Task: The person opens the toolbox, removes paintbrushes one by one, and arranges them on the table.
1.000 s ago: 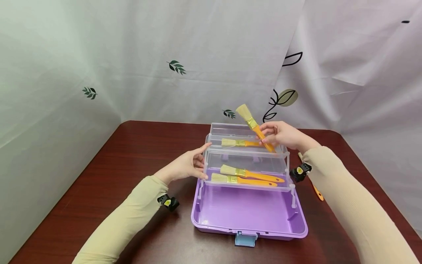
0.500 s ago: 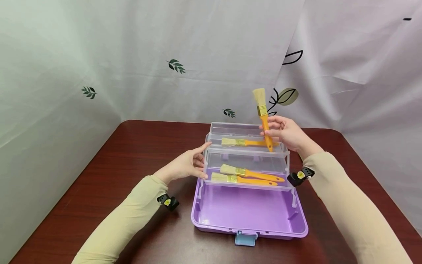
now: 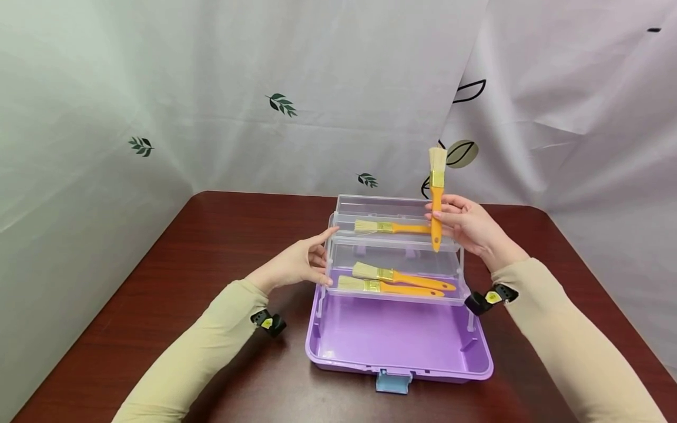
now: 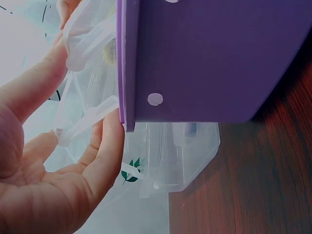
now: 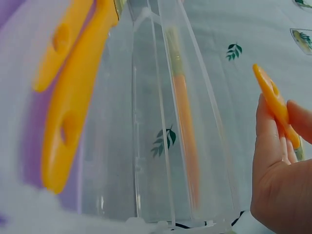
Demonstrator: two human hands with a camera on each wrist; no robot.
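My right hand (image 3: 478,229) pinches a paintbrush (image 3: 436,200) by its orange handle, upright with pale bristles up, over the right end of the clear trays. In the right wrist view the handle (image 5: 271,92) sits between thumb and fingers. With thumb and fingers spread, my left hand (image 3: 296,264) holds the left end of the clear tray (image 3: 391,252); its lower fingers are curled. Two paintbrushes (image 3: 407,278) lie side by side in the front tray. Another paintbrush (image 3: 391,228) lies in the tray behind; the raised one hides its handle end.
The trays fold out on hinged arms above the open purple box (image 3: 391,335), which has a blue latch (image 3: 393,382) at its front. It stands on a dark red-brown table (image 3: 222,247). A white curtain (image 3: 238,88) with leaf prints hangs behind.
The paintbrush in my right hand has turned from leaning left to upright and shifted right. The left hand has stayed in place on the tray.
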